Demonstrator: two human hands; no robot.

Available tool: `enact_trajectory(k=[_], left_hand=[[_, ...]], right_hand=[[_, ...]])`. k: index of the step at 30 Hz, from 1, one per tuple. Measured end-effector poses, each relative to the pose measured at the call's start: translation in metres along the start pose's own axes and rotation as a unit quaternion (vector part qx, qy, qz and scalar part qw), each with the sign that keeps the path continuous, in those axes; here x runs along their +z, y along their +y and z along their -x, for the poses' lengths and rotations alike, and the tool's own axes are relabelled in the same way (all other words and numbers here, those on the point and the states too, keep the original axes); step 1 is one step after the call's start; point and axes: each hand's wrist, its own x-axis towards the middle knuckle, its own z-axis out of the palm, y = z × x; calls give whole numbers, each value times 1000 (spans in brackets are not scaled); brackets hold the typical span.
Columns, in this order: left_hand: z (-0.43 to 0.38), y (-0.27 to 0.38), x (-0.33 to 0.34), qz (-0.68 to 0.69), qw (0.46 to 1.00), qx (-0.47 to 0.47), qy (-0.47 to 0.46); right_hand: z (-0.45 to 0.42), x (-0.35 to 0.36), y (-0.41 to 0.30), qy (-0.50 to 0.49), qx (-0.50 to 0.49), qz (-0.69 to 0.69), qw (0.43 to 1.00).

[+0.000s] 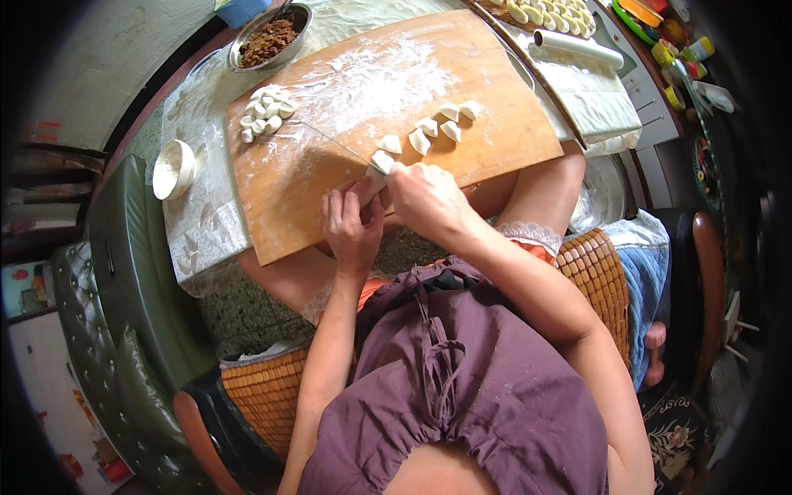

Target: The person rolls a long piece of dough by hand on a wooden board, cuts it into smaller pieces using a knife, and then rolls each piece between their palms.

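My left hand [349, 219] grips a short roll of white dough [375, 180] at the near edge of a floured wooden board [297, 204]. In my right hand [430, 198] is the handle of a knife, mostly hidden by the fingers. Its thin blade [337, 145] points away to the left, seen nearly edge-on, across the dough by its far end. Just beyond lies a cut dough piece [390, 144], and several more pieces [427, 127] are spread to the right. A cluster of small dough pieces [267, 111] sits at the board's left side.
A metal bowl [306, 37] of brown filling stands beyond the board, beside a blue container [241, 9]. To the left is a white bowl [185, 162]. A long thin stick [538, 71], a white roll [578, 49] and a tray of dumplings [547, 13] lie at far right.
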Motion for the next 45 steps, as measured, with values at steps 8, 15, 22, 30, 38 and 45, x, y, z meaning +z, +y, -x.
enact_trajectory(k=[8, 15, 22, 30, 38, 45], left_hand=[[-5, -13, -13, -32, 995, -86, 27], [-5, -12, -14, -6, 994, -107, 21], [0, -19, -6, 2, 990, -142, 19], [4, -17, -26, 20, 993, -115, 26], [16, -9, -28, 55, 996, -73, 24], [19, -10, -25, 59, 995, -81, 22]], right_hand=[[26, -8, -8, 18, 3, -37, 999], [32, 4, -13, -17, -11, -16, 1000], [5, 15, -27, 12, -64, -19, 998], [-19, 5, -10, -43, -20, -25, 999], [32, 2, -22, -24, -15, -43, 999], [40, 2, -25, -37, 1, -34, 999]])
